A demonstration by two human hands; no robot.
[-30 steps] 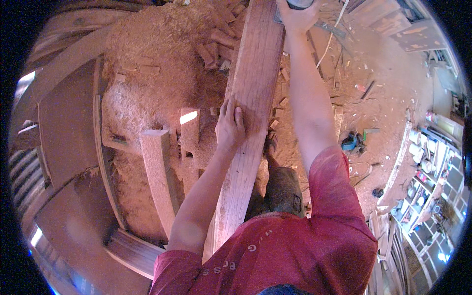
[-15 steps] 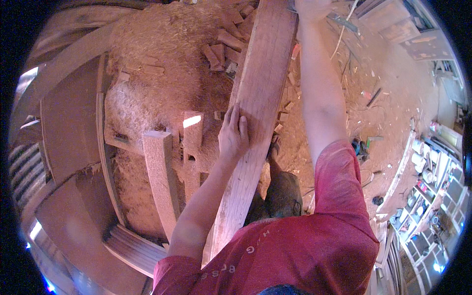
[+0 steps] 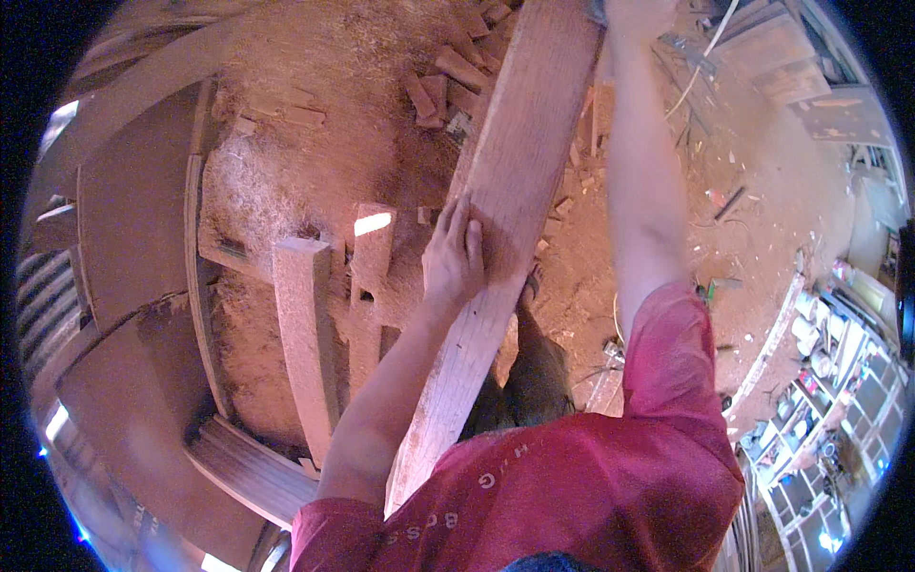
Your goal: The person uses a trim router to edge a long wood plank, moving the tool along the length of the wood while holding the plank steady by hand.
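Note:
A long, thick wooden plank point(image 3: 519, 124) runs from the top of the view down to my torso, tilting left toward me. My left hand point(image 3: 456, 259) grips its left edge about midway, thumb on the top face and fingers along the side. At the plank's far right edge, my right hand point(image 3: 643, 17) is cut off by the top of the view, its fingers hidden and the arm blurred. A small dark bluish-grey piece point(image 3: 597, 10) shows between that hand and the plank, too cropped to identify.
Two upright timber posts, one pale point(image 3: 307, 353) and one sunlit on top point(image 3: 372, 250), stand left of the plank. Wood offcuts point(image 3: 443, 91) lie on the sawdust-covered floor beyond. A pale cable point(image 3: 703, 62) hangs at upper right. Cluttered shelves point(image 3: 820, 400) stand at far right.
The view has shifted slightly, so the plank's far end and my right arm appear farther right. My left hand stays at the same part of the plank's edge.

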